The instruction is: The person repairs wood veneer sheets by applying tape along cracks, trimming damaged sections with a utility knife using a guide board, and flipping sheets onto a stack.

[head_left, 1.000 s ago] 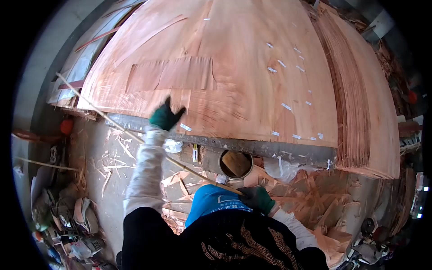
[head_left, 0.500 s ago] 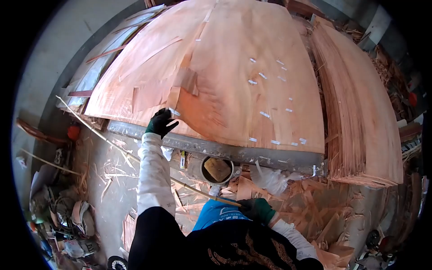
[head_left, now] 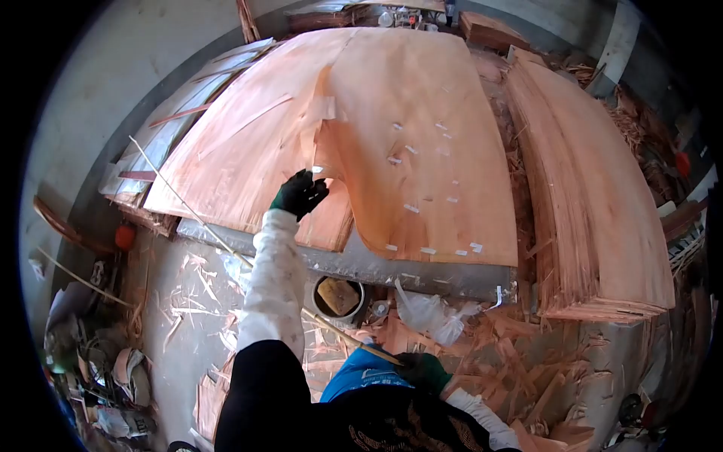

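Note:
My left hand (head_left: 300,194), in a dark green and black glove, is closed at the raised edge of a thin wood veneer sheet (head_left: 429,181), beside a small white tape piece. The sheet's near left edge curls up in a wave, showing another veneer layer (head_left: 327,222) underneath. Fingertips partly hide the exact grip. Low in the view, my right hand (head_left: 423,373), gloved in green, is wrapped around the end of a long thin bamboo stick (head_left: 339,331). The stick slants up to the left, passing behind my left forearm.
Several white tape pieces dot the sheet. A thick veneer stack (head_left: 587,211) stands on the right. In front of the table edge (head_left: 444,279) are a bucket (head_left: 316,301) with a yellowish block (head_left: 337,296) and a clear plastic bag (head_left: 433,316). Wood scraps (head_left: 520,361) litter the floor.
My left hand has moved up and right, and the veneer edge has lifted and curled further. My right hand still grips the stick. The view has tilted up, showing more of the far end.

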